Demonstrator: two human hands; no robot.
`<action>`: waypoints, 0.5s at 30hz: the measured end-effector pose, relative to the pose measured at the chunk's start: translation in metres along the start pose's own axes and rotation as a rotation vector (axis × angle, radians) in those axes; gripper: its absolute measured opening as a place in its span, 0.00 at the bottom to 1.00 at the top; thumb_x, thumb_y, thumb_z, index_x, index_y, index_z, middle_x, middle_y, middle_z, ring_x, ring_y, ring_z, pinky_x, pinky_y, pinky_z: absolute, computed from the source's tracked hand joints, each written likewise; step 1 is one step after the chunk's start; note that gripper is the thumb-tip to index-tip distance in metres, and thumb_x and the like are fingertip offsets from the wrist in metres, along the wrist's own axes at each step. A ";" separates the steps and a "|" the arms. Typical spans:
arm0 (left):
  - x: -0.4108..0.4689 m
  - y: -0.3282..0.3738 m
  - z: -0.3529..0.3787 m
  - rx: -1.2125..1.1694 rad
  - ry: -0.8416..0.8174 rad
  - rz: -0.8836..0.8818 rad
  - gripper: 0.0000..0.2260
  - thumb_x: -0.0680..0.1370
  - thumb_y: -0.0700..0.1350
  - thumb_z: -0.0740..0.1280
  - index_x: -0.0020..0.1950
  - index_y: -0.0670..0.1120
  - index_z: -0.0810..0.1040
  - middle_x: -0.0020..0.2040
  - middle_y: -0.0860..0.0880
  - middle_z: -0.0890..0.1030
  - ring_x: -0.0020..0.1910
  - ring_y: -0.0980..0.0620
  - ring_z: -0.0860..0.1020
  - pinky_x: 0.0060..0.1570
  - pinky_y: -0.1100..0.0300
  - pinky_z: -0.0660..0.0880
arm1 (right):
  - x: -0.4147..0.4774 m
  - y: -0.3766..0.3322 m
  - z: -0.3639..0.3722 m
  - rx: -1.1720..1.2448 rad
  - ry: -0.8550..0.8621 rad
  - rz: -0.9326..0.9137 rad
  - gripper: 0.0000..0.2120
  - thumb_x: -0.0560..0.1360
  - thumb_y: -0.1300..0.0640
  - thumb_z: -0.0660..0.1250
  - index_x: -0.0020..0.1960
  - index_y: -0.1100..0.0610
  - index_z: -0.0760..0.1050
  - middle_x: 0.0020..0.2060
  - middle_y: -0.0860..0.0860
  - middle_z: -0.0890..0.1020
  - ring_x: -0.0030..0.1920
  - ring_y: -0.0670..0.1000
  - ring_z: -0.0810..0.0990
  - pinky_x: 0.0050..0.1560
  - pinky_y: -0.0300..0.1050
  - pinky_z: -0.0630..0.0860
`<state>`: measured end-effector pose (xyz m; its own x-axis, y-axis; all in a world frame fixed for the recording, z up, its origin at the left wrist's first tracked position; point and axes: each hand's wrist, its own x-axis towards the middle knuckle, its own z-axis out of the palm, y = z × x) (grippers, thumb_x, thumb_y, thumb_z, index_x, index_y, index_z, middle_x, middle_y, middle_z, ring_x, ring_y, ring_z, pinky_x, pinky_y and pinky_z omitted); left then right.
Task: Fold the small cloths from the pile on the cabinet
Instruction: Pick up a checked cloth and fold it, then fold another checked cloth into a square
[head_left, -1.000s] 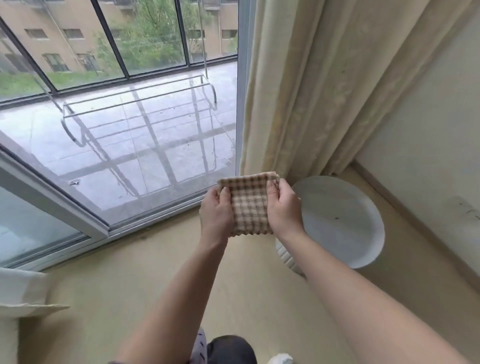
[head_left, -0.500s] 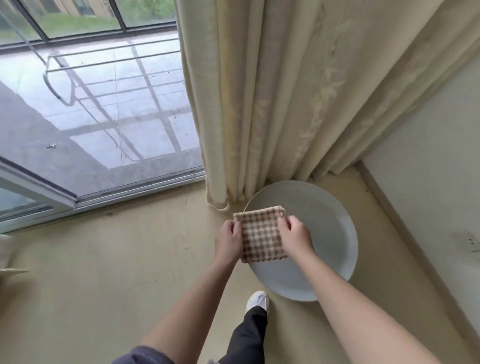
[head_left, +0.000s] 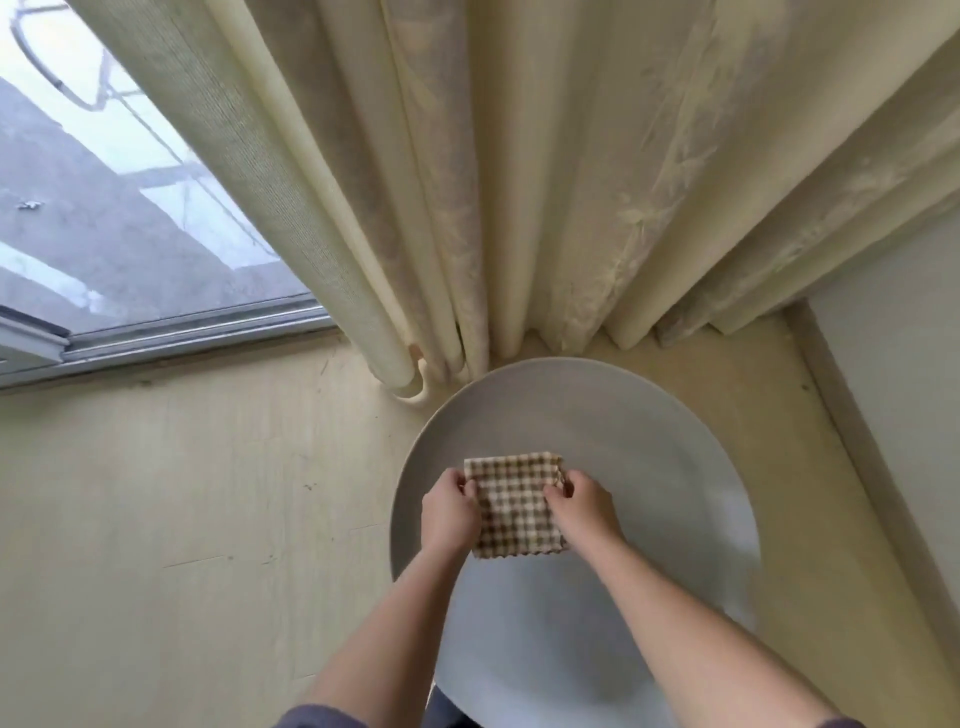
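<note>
Pinched the cloth (head_left: 517, 506) at both side edges: left hand (head_left: 448, 512) on the left edge, right hand (head_left: 584, 506) on the right, both with fingers curled onto the fabric. Held it over the round table (head_left: 649, 441), in the near-left part of the top; could not tell whether touching the top or just above it.

Looked already folded down to a small, near-square packet, so judged this piece almost done, with little beyond setting it down left. Saw no pile and no cabinet in view, so could not tell how many cloths remained.

Lay roughly flat, checked face up, zigzag edge toward the body, far edge toward the curtain (head_left: 519, 182). Ran perhaps slightly longer from body to curtain than across, though too close to square to be sure.
</note>
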<state>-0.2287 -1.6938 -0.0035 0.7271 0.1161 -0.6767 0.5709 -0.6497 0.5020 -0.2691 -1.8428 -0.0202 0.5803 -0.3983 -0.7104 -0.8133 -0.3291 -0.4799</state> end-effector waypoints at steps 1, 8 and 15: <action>0.011 -0.003 0.010 -0.008 0.010 -0.015 0.09 0.83 0.44 0.57 0.56 0.45 0.75 0.51 0.49 0.79 0.46 0.53 0.75 0.44 0.60 0.69 | 0.015 0.007 0.003 -0.004 0.000 -0.022 0.08 0.78 0.54 0.65 0.47 0.59 0.75 0.42 0.53 0.81 0.44 0.57 0.82 0.47 0.51 0.79; 0.034 -0.030 0.036 0.478 0.194 0.310 0.21 0.77 0.49 0.68 0.69 0.48 0.69 0.64 0.49 0.72 0.59 0.48 0.74 0.51 0.55 0.74 | 0.046 0.041 0.005 -0.655 0.136 -0.528 0.30 0.61 0.55 0.80 0.61 0.54 0.78 0.61 0.53 0.79 0.61 0.58 0.78 0.53 0.55 0.77; 0.040 -0.044 0.053 0.931 0.073 0.614 0.30 0.70 0.50 0.73 0.71 0.50 0.71 0.67 0.48 0.73 0.61 0.45 0.73 0.53 0.51 0.71 | 0.049 0.039 0.013 -0.973 -0.021 -0.548 0.31 0.79 0.52 0.64 0.78 0.48 0.56 0.79 0.48 0.53 0.79 0.55 0.45 0.75 0.64 0.41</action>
<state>-0.2450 -1.7002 -0.0816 0.8257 -0.3936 -0.4040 -0.3785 -0.9177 0.1206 -0.2726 -1.8641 -0.0802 0.8419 0.0180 -0.5394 -0.0622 -0.9896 -0.1300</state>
